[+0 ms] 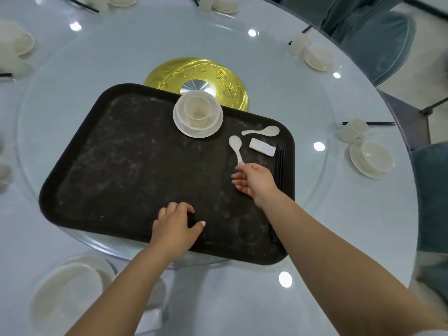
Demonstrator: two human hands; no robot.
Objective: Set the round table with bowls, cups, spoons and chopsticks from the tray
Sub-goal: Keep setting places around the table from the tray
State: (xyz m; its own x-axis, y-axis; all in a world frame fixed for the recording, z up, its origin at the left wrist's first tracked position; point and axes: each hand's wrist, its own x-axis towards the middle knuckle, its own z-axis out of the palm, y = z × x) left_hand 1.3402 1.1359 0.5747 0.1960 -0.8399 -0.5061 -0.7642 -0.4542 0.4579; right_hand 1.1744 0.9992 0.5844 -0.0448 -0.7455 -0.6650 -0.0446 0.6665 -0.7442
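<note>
A dark brown tray lies on the glass turntable. At its far edge a cup sits nested in a bowl on a saucer. Two white spoons lie at the tray's right: one further back, one whose handle end my right hand pinches with its fingertips. A white chopstick rest lies beside them, and black chopsticks run along the tray's right rim. My left hand presses on the tray's near part, fingers spread, holding nothing.
Set places with bowls, cups and chopsticks ring the table: right, far right, far, left. A plate and bowl stand near me at the left. A gold disc marks the turntable's centre. Blue-covered chairs stand at the right.
</note>
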